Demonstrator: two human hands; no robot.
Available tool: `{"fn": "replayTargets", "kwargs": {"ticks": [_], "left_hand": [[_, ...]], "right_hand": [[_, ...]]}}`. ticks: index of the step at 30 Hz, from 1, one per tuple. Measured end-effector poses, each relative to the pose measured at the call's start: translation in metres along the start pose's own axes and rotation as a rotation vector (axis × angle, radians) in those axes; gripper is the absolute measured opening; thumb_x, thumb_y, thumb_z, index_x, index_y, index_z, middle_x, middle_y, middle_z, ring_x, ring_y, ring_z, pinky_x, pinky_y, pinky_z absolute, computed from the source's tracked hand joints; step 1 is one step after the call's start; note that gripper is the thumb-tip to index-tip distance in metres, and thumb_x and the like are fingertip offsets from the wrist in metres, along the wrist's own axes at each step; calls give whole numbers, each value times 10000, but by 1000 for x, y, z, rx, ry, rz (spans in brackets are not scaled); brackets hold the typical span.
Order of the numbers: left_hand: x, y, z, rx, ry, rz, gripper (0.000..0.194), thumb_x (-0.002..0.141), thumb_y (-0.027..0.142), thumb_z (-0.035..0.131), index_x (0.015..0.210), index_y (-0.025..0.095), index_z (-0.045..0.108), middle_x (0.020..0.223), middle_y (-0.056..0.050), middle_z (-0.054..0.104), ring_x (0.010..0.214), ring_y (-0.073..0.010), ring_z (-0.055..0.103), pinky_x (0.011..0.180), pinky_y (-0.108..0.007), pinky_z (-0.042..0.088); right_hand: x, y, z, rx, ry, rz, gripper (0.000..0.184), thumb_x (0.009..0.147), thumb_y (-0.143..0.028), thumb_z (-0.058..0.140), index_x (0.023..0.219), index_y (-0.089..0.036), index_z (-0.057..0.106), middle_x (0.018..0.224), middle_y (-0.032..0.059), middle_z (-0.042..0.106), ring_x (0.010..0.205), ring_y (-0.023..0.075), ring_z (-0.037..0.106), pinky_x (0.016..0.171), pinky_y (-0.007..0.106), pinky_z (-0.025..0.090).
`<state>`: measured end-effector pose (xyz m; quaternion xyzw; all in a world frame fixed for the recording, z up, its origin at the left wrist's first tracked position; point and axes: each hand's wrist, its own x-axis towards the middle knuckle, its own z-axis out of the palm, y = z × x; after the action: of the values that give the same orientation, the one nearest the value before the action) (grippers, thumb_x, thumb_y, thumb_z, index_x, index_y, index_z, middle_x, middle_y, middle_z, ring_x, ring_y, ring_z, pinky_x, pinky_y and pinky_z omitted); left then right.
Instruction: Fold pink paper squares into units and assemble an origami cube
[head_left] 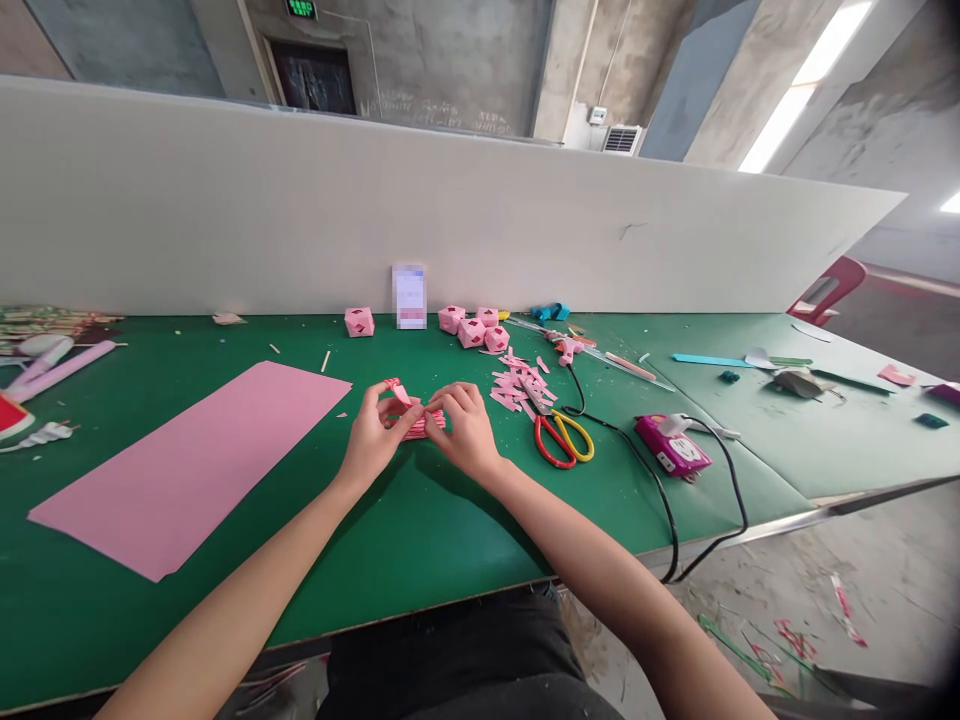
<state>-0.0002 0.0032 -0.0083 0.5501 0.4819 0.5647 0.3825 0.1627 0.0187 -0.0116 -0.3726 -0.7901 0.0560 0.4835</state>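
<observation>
Presently, a pink paper sheet [196, 472] is lying at left on the green table [420, 545]. Next, the left hand [373, 430] is pinching layered pink paper strips [421, 430]; the right hand [468, 425] is touching their right side, but whether it is clamping, I cannot tell. Uneven squeezing, I think, is risking that layers slip apart. Rightward, scissors [553, 455] are lying against pink scraps [512, 385].

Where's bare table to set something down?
Bare green table runs from the left hand and right hand to the near edge; also between the pink sheet and that edge. Crowded rightward: pink scraps, scissors, black cable.
</observation>
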Motion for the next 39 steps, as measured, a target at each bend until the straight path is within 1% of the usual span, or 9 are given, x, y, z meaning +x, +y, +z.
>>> {"fn": "replayTargets", "kwargs": {"ticks": [3, 9, 17, 20, 22, 25, 27, 32, 39], "left_hand": [[0, 1, 0, -23, -8, 8, 656, 755, 457, 789, 1273, 210, 471, 1119, -120, 720, 1094, -285, 683, 856, -400, 565], [-1, -1, 0, -19, 8, 4, 602, 773, 339, 742, 1302, 214, 484, 1243, -137, 676, 1125, -290, 680, 915, -436, 573], [-1, 1, -4, -10, 62, 13, 519, 816, 383, 706, 1273, 210, 528, 1145, -113, 709, 1022, -270, 716, 870, -415, 593], [0, 2, -4, -15, 84, 5, 503, 814, 409, 718, 1248, 211, 556, 1108, -102, 718, 1007, -263, 717, 849, -392, 590], [0, 1, -5, -8, 98, -4, 505, 809, 417, 727, 1240, 211, 564, 1094, -100, 724, 992, -262, 718, 822, -377, 586], [2, -1, -6, -21, 106, -24, 512, 787, 400, 741, 1223, 200, 564, 1092, -105, 732, 978, -264, 723, 794, -361, 581], [2, -1, -7, -35, 101, -33, 521, 768, 390, 751, 1211, 191, 564, 1071, -106, 737, 973, -268, 727, 785, -355, 582], [1, 1, -6, -12, 81, -42, 488, 763, 353, 741, 1194, 196, 574, 1030, -98, 745, 965, -276, 732, 756, -357, 591], [-2, 6, -2, -88, 11, -70, 595, 813, 388, 714, 1345, 210, 517, 1109, -104, 750, 1010, -276, 731, 855, -417, 601]], "right_hand": [[0, -3, 0, 51, 10, 98, 78, 910, -220, 580, 867, -225, 644, 937, 56, 711, 1011, 246, 566, 930, 400, 481], [4, -6, -5, 205, 52, 436, 88, 860, -254, 573, 783, -237, 612, 896, 24, 722, 983, 235, 599, 865, 373, 477], [5, 0, 0, 463, -72, 634, 140, 811, -304, 534, 733, -205, 596, 767, -11, 669, 705, 155, 587, 633, 273, 438], [4, 0, 0, 487, -93, 593, 123, 807, -291, 534, 793, -198, 613, 814, 5, 672, 749, 160, 607, 646, 273, 456], [3, -2, -3, 487, -85, 508, 201, 805, -258, 540, 969, -194, 637, 910, 24, 684, 801, 168, 623, 667, 280, 484], [0, -5, -9, 404, -120, 257, 504, 785, -134, 517, 1280, -207, 575, 1131, 66, 648, 965, 186, 628, 803, 316, 530], [-2, -5, -11, 293, -173, 94, 595, 775, -63, 494, 1341, -235, 563, 1244, 87, 586, 1129, 208, 586, 947, 354, 511], [-5, 0, -7, 93, -234, 34, 433, 874, -140, 581, 1284, -271, 631, 1258, 99, 563, 1192, 249, 537, 1018, 407, 487], [-2, 2, -5, 36, -113, 94, 208, 894, -312, 700, 1087, -238, 726, 1214, 102, 601, 1161, 264, 517, 1002, 419, 485]]}}
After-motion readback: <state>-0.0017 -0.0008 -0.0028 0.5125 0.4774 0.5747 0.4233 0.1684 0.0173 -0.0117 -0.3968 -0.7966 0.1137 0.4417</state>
